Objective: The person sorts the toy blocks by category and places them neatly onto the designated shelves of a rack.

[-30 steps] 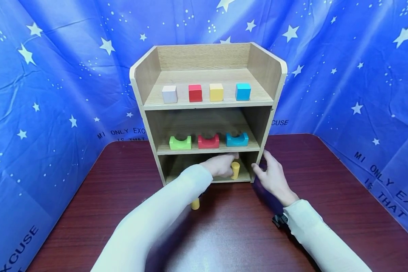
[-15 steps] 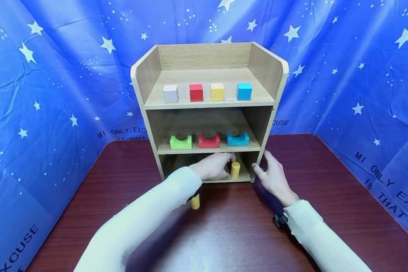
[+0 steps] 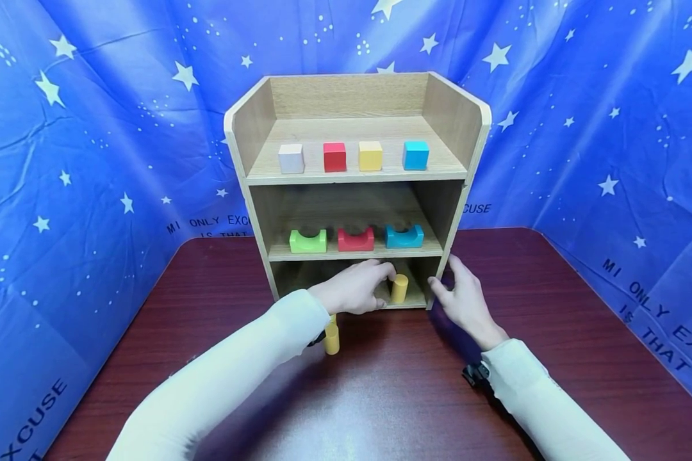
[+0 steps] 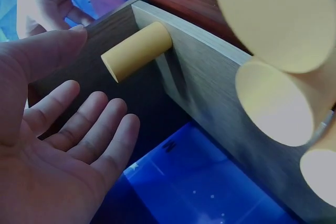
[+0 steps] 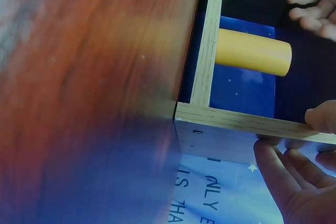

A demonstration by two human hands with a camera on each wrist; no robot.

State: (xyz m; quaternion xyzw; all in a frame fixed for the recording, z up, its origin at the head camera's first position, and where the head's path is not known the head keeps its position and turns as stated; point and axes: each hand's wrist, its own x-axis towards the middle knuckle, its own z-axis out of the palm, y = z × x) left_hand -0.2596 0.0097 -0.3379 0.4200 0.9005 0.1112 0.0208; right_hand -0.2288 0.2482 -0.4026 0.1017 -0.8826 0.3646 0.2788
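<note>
A yellow cylinder (image 3: 399,289) stands upright near the right end of the bottom shelf of a small wooden shelf unit (image 3: 357,176). Just left of it is my left hand (image 3: 354,288), fingers spread loosely and palm bare in the left wrist view, apart from the cylinder. My right hand (image 3: 466,304) holds the unit's right side panel (image 5: 247,121), thumb at the front edge and fingers along the outer face. More yellow cylinders (image 4: 275,103) appear close to the left wrist camera. One cylinder (image 3: 332,340) stands on the table before the unit; my left forearm partly covers those behind it.
White, red, yellow and blue cubes (image 3: 334,157) line the top shelf. Green, red and blue arch blocks (image 3: 355,239) sit on the middle shelf with their hollows upward. A dark red table (image 3: 380,397) carries the unit, and a blue starry curtain (image 3: 121,128) surrounds it.
My left hand has drawn back leftward from the yellow cylinder on the bottom shelf, leaving it standing. The right hand keeps its place on the side panel.
</note>
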